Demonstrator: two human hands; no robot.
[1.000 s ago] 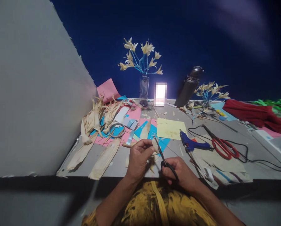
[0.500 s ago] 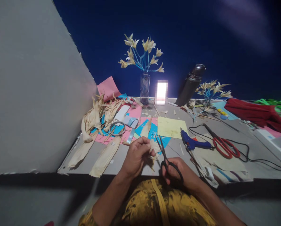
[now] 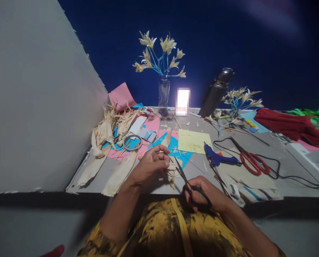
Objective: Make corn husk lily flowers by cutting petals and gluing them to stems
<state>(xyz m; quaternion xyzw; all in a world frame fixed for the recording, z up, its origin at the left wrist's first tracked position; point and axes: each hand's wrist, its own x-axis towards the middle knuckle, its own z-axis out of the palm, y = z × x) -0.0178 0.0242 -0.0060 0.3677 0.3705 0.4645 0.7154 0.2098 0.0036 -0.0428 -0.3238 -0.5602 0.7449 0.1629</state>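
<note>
My right hand (image 3: 202, 192) grips black-handled scissors (image 3: 183, 173), fingers in the loops. Their blades are slightly apart and point up and left, towards my other hand. My left hand (image 3: 155, 160) is raised over the table's front part, thumb and fingers pressed together. Anything between those fingertips is too small or hidden to make out. Pale dried husk pieces (image 3: 172, 182) lie just beyond and below the scissor tips. Behind my left hand a pointed husk piece (image 3: 166, 139) rests on blue paper (image 3: 184, 157) strewn with small cuttings.
A blue glue gun (image 3: 218, 157) and red-handled scissors (image 3: 254, 162) lie right, with a black cord. Dried husks (image 3: 106, 125) and a tape roll (image 3: 132, 142) are left. At the back stand a glass vase (image 3: 164, 96) of husk flowers and a leaning flask (image 3: 218, 91).
My left hand has moved left and slightly up, away from the pale husk piece. The scissors have shifted a little, and their blades appear less spread. The view has tilted slightly down.
</note>
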